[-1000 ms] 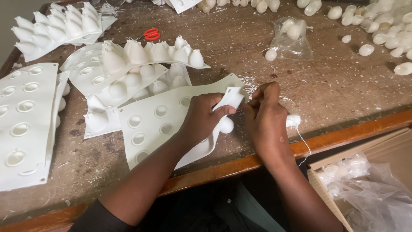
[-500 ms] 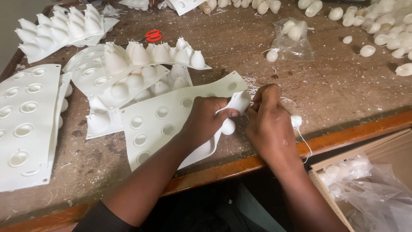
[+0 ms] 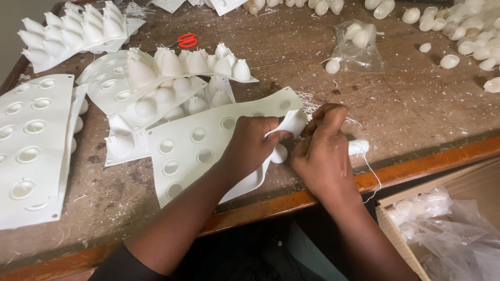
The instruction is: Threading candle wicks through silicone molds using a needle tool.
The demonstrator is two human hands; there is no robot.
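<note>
At the tabletop's (image 3: 416,112) near edge, the left hand (image 3: 250,148) pinches the white mould sheet's (image 3: 200,151) folded corner while the right hand (image 3: 320,153), fingers closed on it, appears mid-demoulding; next, a steady peel seems required.

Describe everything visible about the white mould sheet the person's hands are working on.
The white mould sheet looks like soft, flexible silicone, with rows of round cavity openings across its flat upper face. It lies on the worn wooden table, near the front edge. Its right corner is bent upward, pinched by the left hand, with the right hand against the same corner. A rounded white cavity bulges out under the lifted part. Its left edge overlaps another mould sheet.
</note>
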